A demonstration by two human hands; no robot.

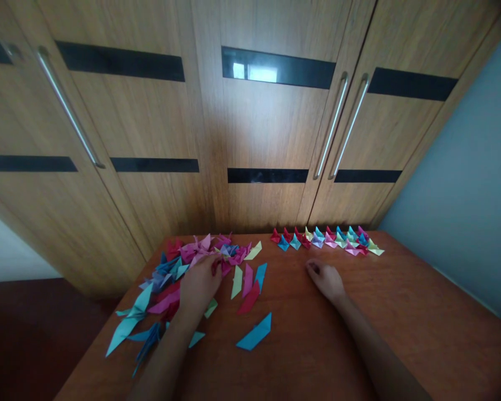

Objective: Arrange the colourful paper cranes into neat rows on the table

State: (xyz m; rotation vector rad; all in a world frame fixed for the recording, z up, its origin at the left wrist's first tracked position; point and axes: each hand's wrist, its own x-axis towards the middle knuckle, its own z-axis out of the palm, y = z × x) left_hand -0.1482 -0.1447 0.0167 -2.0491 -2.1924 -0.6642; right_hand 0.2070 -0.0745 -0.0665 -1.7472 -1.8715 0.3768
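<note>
My left hand (201,283) reaches over a pile of folded paper cranes, its fingers curled together beside pink paper pieces (225,267); what they hold, if anything, is hidden. My right hand (325,280) rests on the table with its fingers curled in and nothing showing in them. Between the hands lie flat folded paper parallelograms: a pale green one (236,282), a pink one (247,279), a blue one (261,276) and a red one (249,299). A larger blue parallelogram (254,332) lies nearer to me. A light teal paper crane (131,318) sits at the pile's left edge.
Along the table's back edge stand several small folded paper shapes (318,239) in mixed colours. A pale yellow folded strip (254,250) lies right of the pile. Behind the brown table (300,356) rises a wooden wardrobe (267,128); a bluish wall (455,211) borders the right side.
</note>
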